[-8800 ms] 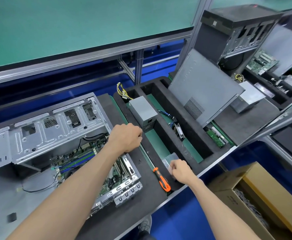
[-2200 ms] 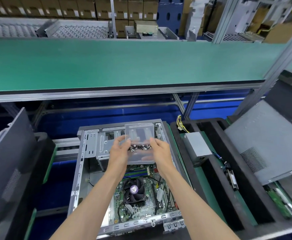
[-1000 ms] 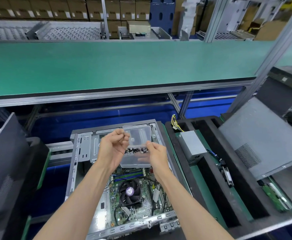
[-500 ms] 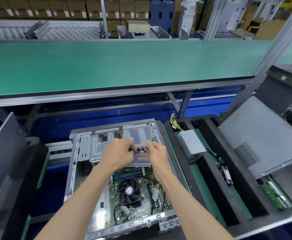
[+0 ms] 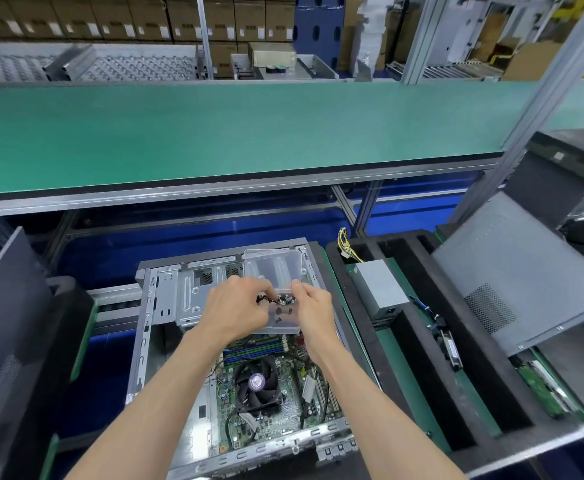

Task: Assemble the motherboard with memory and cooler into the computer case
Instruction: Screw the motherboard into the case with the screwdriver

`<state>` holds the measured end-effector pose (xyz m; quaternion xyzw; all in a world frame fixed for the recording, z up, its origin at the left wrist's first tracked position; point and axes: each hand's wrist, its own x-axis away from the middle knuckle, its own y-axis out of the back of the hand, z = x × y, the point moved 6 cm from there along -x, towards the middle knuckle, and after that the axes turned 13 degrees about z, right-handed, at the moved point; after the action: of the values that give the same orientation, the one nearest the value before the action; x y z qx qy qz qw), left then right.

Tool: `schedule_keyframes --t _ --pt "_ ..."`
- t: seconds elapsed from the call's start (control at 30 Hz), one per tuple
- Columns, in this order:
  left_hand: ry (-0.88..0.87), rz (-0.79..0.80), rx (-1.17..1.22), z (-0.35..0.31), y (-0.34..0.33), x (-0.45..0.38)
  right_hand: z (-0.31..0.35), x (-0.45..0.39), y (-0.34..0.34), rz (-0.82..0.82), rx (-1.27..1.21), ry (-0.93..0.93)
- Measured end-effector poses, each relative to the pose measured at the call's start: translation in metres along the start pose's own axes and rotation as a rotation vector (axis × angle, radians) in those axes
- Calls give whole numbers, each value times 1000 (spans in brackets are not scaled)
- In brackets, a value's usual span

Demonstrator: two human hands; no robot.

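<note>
Computer case [image 5: 166,306] lying open in the middle, motherboard [image 5: 276,403] inside it, cooler [image 5: 257,388] on the motherboard, memory [image 5: 256,348] just behind the cooler. Above the case's far part, a small box [image 5: 276,271] with screws [image 5: 283,301] in it, held between left hand [image 5: 236,308] and right hand [image 5: 313,306]. To the right of the case, a tray [image 5: 352,306] with a power supply [image 5: 377,289] in it. Further right, a side panel [image 5: 512,265] leaning. Behind everything, the counter [image 5: 231,133].
</note>
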<state>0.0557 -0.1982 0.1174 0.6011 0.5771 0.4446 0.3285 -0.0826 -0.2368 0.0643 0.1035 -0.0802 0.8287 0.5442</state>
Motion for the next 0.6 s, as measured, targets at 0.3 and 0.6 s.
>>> schedule_keyframes --t 0.3,0.6 --pt "11 -49 -107 2 0 -3 0 0 0 15 -6 -4" --pt "-30 -22 -79 6 3 -4 5 2 -3 47 7 1"
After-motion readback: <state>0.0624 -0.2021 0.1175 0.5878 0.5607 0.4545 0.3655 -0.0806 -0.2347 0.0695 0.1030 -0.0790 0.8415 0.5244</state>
